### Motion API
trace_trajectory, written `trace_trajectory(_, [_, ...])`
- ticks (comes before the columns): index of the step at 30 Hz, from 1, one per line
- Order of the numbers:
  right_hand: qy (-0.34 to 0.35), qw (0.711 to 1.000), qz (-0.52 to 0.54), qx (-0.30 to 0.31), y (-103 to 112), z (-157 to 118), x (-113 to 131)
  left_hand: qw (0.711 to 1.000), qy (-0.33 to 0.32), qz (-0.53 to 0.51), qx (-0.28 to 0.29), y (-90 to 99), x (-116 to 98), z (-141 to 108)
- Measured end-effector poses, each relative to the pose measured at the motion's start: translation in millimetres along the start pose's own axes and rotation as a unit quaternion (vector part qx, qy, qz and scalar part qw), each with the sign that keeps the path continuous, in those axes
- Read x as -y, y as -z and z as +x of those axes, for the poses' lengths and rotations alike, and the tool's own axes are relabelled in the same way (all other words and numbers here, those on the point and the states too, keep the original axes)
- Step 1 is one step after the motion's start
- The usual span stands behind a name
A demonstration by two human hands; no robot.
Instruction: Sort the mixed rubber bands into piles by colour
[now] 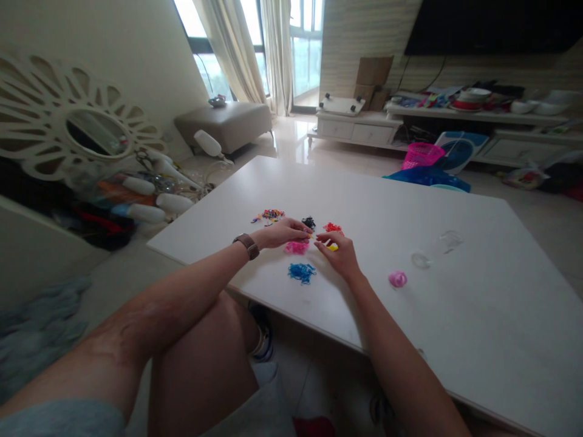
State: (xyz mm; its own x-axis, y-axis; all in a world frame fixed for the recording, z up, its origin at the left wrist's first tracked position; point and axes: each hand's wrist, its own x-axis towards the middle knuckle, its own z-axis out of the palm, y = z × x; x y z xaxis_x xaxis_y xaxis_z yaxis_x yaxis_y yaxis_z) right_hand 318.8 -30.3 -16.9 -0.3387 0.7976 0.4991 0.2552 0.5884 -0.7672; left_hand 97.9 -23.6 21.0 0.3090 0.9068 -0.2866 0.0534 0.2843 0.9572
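The white counter (364, 194) takes up most of the floor in front of me, the seated person's forearms stretched over its near edge. Past it a low white cabinet (355, 128) runs along the wall, a dark screen (492, 27) hanging above. A padded seat (228, 121) sits by the curtains, and a petal-framed mirror (98, 132) leans at the left. Beyond the counter's far edge I spot a pink basket (421, 156).

The left hand (285, 232), a watch (246, 246) at its wrist, has its fingertips drawn together. The right hand (337, 252) faces it, fingers curled and a little parted from the thumb; whether that grip has hold of anything, I can't tell.

Well to the right on the counter lies a clear container (450, 240). Around the hands are heaps of little loops: a mixed-colour heap (272, 214) beyond the left wrist, a blue heap (300, 273) nearest the person, a pink heap (296, 247) just under the left hand, and a red heap (333, 228) beyond the right. A pink lump (398, 279) sits apart, right of that hand. Smaller are the black heap (308, 223) beyond the left fingers and the yellow heap (333, 247), partly hidden by the right. Smallest, a yellowish bit (312, 237) shows at the left grip, seemingly pinched.
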Motion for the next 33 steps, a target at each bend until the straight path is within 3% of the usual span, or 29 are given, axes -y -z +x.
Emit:
trace_trajectory(8, [0.012, 1.000, 0.012, -0.025, 2.7, 0.4, 1.5, 0.999, 0.006, 0.025, 0.041, -19.2, -10.1, -2.1])
trace_trajectory(17, [-0.004, 0.999, 0.005, -0.040, 8.6, 2.8, -1.4, 0.999, 0.001, 0.029, 0.042, -17.4, -7.6, 3.9])
trace_trajectory(23, [-0.051, 0.997, -0.030, -0.050, 34.0, 5.3, -9.5, 1.000, -0.005, 0.024, 0.015, -7.3, -3.7, 5.9])
trace_trajectory(28, [-0.097, 0.993, -0.067, -0.001, 58.4, 4.1, -21.1, 1.000, -0.002, 0.018, 0.020, -4.7, -2.0, 3.7])
trace_trajectory(33, [-0.116, 0.987, -0.091, 0.065, 62.2, 2.6, -27.9, 1.000, 0.008, 0.009, 0.020, -5.1, -2.6, 1.4])
